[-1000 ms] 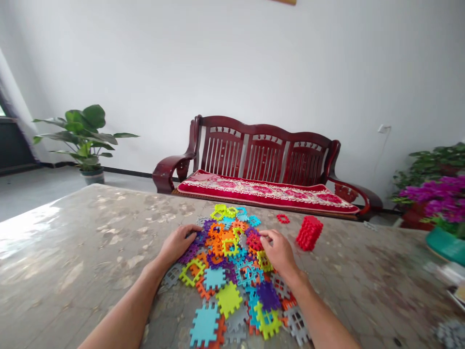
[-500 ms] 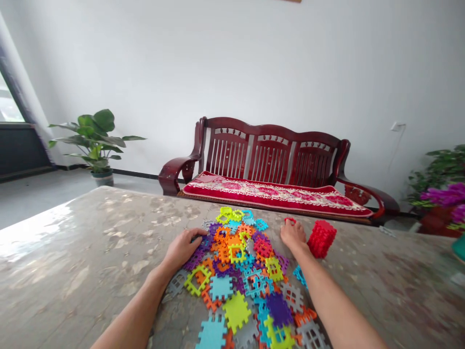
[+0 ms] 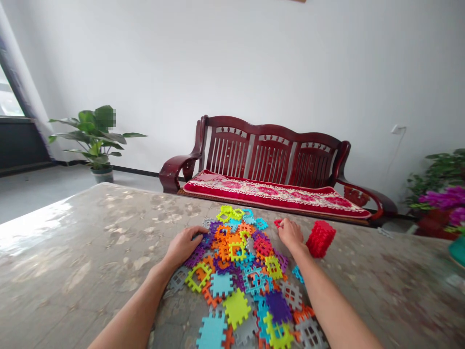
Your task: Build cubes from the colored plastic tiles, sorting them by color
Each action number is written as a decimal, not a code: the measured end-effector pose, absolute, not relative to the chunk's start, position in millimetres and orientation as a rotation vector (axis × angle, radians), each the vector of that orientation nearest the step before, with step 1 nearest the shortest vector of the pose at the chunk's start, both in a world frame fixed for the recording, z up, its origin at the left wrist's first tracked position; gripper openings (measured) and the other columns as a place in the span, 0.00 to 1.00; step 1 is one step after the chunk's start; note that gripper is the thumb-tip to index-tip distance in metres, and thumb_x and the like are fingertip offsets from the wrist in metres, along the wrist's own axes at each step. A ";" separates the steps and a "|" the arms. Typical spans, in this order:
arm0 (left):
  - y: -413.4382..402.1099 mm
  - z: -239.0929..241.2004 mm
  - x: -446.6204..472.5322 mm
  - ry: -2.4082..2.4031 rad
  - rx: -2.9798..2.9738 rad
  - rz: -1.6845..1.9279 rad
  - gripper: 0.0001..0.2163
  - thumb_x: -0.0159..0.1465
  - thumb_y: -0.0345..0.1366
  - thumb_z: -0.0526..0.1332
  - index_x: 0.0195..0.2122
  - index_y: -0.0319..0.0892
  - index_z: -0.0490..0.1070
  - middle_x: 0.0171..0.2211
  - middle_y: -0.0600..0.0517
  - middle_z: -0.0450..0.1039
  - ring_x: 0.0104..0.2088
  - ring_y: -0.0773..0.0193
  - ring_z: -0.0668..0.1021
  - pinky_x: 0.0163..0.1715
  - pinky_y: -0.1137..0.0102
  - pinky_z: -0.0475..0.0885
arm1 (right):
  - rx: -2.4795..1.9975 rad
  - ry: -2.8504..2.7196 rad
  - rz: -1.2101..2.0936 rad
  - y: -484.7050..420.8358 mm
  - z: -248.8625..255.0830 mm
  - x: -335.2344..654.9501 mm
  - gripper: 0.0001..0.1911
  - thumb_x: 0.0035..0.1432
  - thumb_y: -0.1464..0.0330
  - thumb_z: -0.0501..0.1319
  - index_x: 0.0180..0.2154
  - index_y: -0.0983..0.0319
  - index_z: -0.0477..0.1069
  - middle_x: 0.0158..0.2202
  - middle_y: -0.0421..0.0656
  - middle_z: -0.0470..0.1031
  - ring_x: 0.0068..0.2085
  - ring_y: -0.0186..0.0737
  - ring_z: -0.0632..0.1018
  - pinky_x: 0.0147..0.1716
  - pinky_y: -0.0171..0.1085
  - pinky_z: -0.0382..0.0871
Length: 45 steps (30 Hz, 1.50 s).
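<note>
Red piece (image 3: 277, 223) is poking out just left of our closer right hand (image 3: 291, 235), fingers curled, while our left hand (image 3: 186, 245) is touching the pile (image 3: 254, 280), both grips unclear to us.

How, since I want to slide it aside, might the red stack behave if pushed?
The red stack may topple or come apart, since it looks piled in layers. It is probably light and stiff, given its plastic-looking edges. Rolling seems unlikely with its blocky shape.
</note>
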<state>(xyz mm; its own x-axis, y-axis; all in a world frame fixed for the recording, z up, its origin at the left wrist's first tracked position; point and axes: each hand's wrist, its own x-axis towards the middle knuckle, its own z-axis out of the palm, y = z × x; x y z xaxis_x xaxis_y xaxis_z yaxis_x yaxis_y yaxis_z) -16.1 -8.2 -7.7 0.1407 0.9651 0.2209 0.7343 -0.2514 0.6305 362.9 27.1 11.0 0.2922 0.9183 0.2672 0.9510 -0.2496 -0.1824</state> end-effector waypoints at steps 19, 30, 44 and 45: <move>-3.8 -8.4 -18.0 1.602 2.015 0.882 0.16 0.56 0.40 0.54 0.41 0.47 0.77 0.43 0.53 0.80 0.46 0.57 0.79 0.52 0.66 0.69 | -1.613 -1.535 -0.192 -40.3 52.7 380.0 0.25 0.50 0.67 0.59 0.52 0.63 0.64 0.48 0.51 0.74 0.49 0.47 0.75 0.51 0.46 0.67; -6.0 -6.7 -18.4 1.604 2.012 0.876 0.16 0.56 0.41 0.54 0.41 0.47 0.77 0.43 0.53 0.81 0.45 0.56 0.79 0.50 0.66 0.70 | -1.923 -1.186 -0.299 -49.7 82.1 447.4 0.30 0.50 0.63 0.60 0.56 0.65 0.65 0.46 0.52 0.76 0.44 0.48 0.76 0.46 0.42 0.68; -7.1 -3.3 -16.2 1.618 2.030 0.889 0.16 0.55 0.41 0.53 0.40 0.46 0.77 0.43 0.52 0.81 0.46 0.56 0.79 0.51 0.67 0.69 | -1.724 -1.511 -0.009 -50.0 77.8 401.1 0.15 0.59 0.65 0.60 0.48 0.57 0.73 0.45 0.43 0.77 0.41 0.39 0.77 0.42 0.38 0.74; -7.4 -2.9 -15.9 1.619 2.030 0.891 0.16 0.55 0.41 0.54 0.40 0.46 0.77 0.43 0.53 0.81 0.46 0.57 0.79 0.51 0.67 0.69 | -1.688 -1.582 0.049 -50.2 74.9 387.8 0.15 0.56 0.66 0.60 0.46 0.57 0.74 0.41 0.41 0.78 0.39 0.38 0.77 0.40 0.37 0.74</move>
